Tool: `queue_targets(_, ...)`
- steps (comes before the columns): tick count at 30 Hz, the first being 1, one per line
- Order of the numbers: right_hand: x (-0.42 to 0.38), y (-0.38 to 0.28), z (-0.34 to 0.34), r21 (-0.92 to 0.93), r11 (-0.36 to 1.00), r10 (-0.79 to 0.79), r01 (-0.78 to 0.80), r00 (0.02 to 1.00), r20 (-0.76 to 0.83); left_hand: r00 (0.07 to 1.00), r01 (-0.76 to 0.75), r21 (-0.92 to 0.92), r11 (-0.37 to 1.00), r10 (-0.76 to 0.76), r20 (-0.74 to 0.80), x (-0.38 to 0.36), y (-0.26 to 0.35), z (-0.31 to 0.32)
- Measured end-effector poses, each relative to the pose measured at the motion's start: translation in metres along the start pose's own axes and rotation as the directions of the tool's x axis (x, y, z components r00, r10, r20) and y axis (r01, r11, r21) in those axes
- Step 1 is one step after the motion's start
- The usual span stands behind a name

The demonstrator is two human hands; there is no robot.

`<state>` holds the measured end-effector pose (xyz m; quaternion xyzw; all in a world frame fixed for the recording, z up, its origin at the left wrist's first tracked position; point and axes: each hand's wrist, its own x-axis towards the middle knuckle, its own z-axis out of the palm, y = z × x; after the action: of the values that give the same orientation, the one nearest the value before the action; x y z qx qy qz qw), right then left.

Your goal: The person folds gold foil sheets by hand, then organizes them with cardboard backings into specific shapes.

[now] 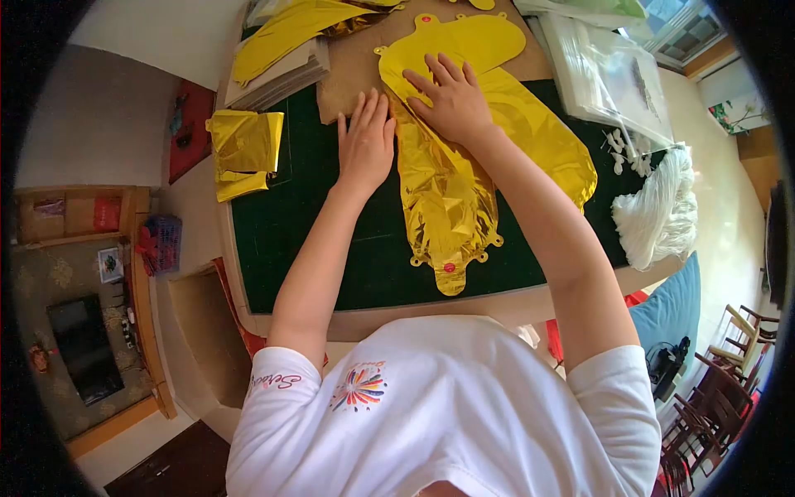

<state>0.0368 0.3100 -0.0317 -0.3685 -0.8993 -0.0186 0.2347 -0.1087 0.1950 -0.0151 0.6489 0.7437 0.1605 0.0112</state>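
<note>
A gold foil balloon (530, 116), deflated, lies across a brown cardboard sheet and the dark green tabletop. Its near part is crinkled, with small tabs along the rim and a red dot close to its tip. My right hand (453, 103) rests palm down on the foil, fingers spread. At the left edge of the balloon, my left hand (366, 147) lies flat with fingers stretched out, its fingertips over the cardboard (348, 79). Left of it sits a folded gold foil piece (246, 149).
More gold foil (286, 37) lies on a cardboard stack (290, 76) at the back left. Clear plastic bags (600, 70) lie at the back right. Below them are small white pieces (627, 153) and a bundle of white string (658, 211) at the table's right edge.
</note>
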Motion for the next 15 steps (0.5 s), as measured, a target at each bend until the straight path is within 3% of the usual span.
queue_targets(5, 0.000, -0.001, 0.000, -0.003, 1.000, 0.004, -0.004, 1.000, 0.001, 0.997, -0.049, 0.016, 0.999, 0.049, -0.066, 0.003, 0.002, 0.005)
queue_targets(15, 0.000, 0.000, 0.001, 0.000, 1.000, -0.005, 0.005, 1.000, -0.030, 0.993, -0.107, 0.066, 0.992, 0.110, -0.041, 0.019, -0.002, 0.009)
